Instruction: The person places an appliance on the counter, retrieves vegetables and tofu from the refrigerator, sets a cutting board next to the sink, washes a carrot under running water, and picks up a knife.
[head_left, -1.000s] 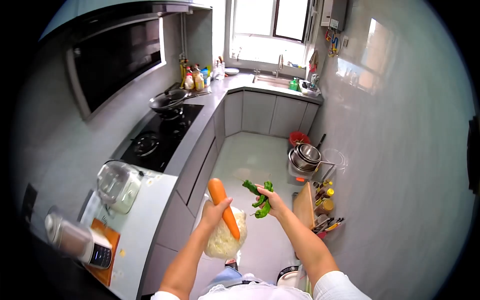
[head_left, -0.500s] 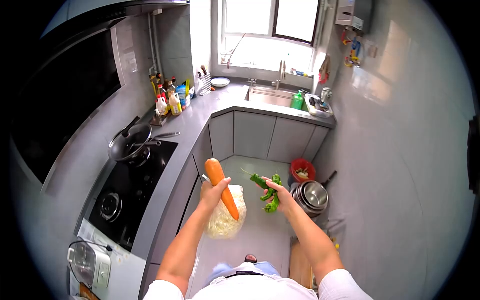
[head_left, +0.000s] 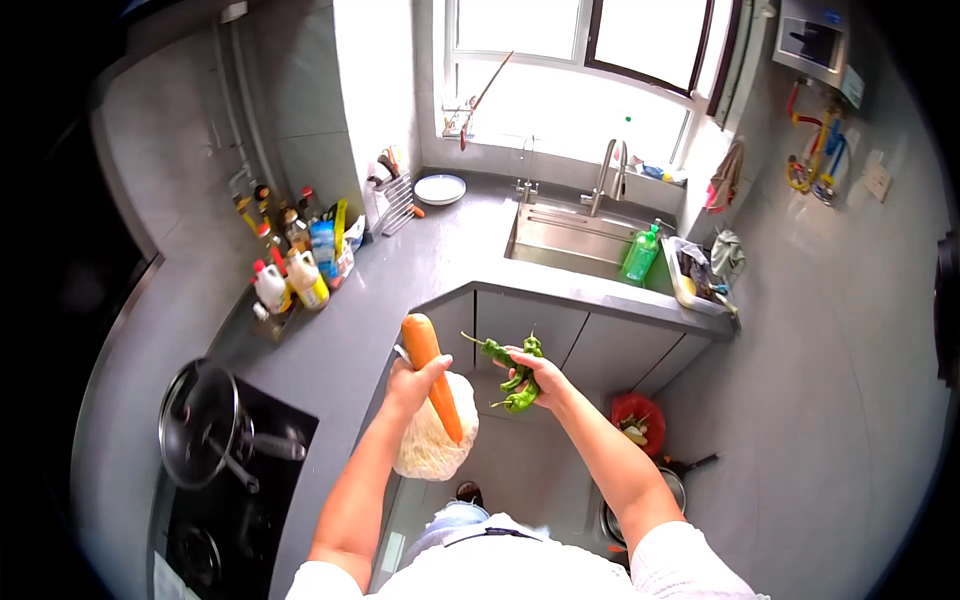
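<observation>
My left hand is closed around a large orange carrot, which tilts with its thick end up. From the same hand hangs a clear plastic bag of pale, shredded-looking food; its exact kind I cannot make out. My right hand grips several green peppers, their thin stems poking out to the left. Both hands are in front of my body, above the floor and short of the counter.
Ahead are the counter, a steel sink, a green bottle and a plate. On the left stand sauce bottles and a stove with a lidded pan. A red bin and pots sit low on the right.
I have moved forward, so the sink and counter are nearer and the stove has slid down and left in view. Both hands keep hold of the same food.
</observation>
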